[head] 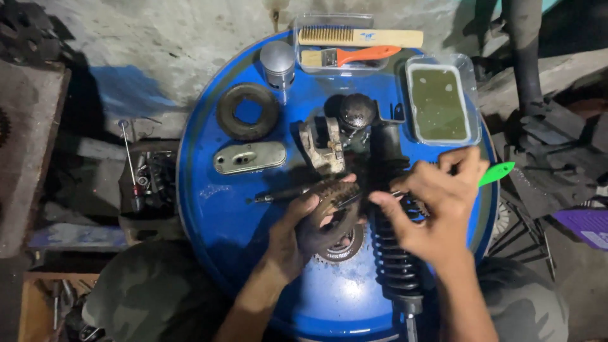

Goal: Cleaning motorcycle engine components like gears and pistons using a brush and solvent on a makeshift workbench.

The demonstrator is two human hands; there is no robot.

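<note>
My left hand [303,233] grips a dirty round toothed part [334,197] over the blue drum top [218,209]. My right hand [436,206] holds a green-handled brush [496,172], its thin tip touching the toothed part. A black coil-spring shock absorber [396,256] lies under my right hand. A sprocket [345,247] rests beneath my left hand.
On the drum lie a black rubber ring [247,111], a metal cover plate [248,157], a piston [277,62], a brake caliper [324,144], a clear tray of greenish liquid [438,102], a wooden wire brush [360,37] and an orange-handled paintbrush [351,57]. Tools sit in a box at left [147,183].
</note>
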